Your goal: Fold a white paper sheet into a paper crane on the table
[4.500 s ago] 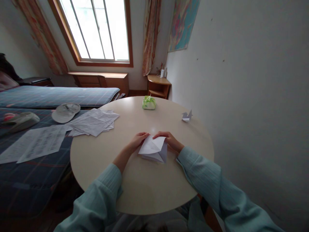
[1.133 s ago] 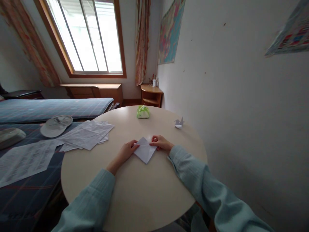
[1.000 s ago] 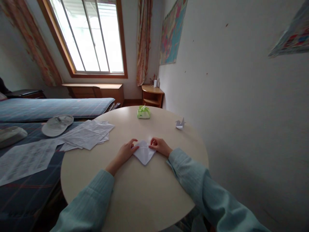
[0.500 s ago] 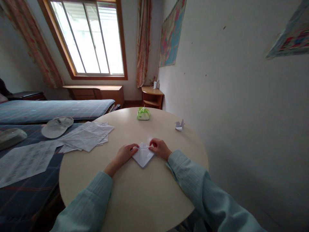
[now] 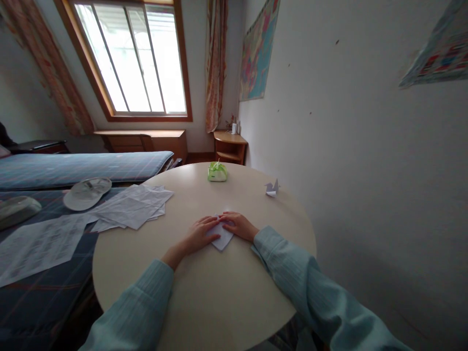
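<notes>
A folded sheet of white paper [image 5: 223, 239] lies on the round table [image 5: 219, 297], its lower point towards me. My left hand [image 5: 199, 234] rests flat across the paper's left side and top, fingers stretched out. From the right, my right hand [image 5: 240, 225] reaches over the top corner, its fingers extended and pressing down close to the left fingertips. The hands cover the paper's upper part, so its top folds are hidden. Farther back on the right stands a folded paper bird [image 5: 271, 188], apart from both hands.
A green tissue pack [image 5: 217, 172] sits at the table's far edge. Loose white sheets [image 5: 133, 204] spread from the table's left edge onto the bed [image 5: 44, 265], near a white cap [image 5: 87, 194]. The wall [image 5: 365, 195] runs along the right side.
My left hand has gone from pinching the paper's left edge to lying flat over it. My right fingers have shifted left across the top corner, and less of the paper shows.
</notes>
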`<state>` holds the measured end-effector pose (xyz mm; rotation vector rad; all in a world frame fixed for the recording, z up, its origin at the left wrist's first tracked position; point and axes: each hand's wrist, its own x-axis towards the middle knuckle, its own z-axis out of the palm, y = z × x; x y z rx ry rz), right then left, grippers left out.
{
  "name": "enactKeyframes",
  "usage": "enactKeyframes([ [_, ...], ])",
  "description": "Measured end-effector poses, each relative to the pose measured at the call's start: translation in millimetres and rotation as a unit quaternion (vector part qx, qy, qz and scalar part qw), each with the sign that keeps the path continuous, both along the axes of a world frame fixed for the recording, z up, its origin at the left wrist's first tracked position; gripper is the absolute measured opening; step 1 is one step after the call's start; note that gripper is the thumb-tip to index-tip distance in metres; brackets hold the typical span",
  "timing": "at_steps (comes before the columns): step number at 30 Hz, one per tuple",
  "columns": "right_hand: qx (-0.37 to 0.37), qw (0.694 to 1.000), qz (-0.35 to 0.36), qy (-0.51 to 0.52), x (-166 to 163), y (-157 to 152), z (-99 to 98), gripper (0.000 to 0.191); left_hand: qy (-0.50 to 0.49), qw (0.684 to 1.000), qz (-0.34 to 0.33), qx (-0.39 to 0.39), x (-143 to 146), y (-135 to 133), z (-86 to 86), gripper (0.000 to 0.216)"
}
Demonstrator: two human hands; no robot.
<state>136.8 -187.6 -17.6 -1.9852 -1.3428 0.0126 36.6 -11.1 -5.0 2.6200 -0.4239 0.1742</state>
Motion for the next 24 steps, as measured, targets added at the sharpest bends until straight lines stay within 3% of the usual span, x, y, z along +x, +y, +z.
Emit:
enactKeyframes([
  [4, 0.001, 1.000, -0.005, 0.003, -0.5, 0.0, 0.5, 0.026, 0.071, 0.997, -0.007, 0.031, -4.6, 3.3, 1.9, 0.084],
  [8, 0.006, 1.000, 0.001, 0.012, -1.4, -0.2, 2.5, 0.025, 0.086, 0.995, -0.018, 0.045, -6.8, 3.8, 2.7, 0.099],
  [24, 0.006, 0.999, -0.025, 0.024, -7.5, 0.9, 3.5, 0.024, 0.117, 0.993, -0.013, 0.030, -11.3, -0.1, 9.9, 0.087],
])
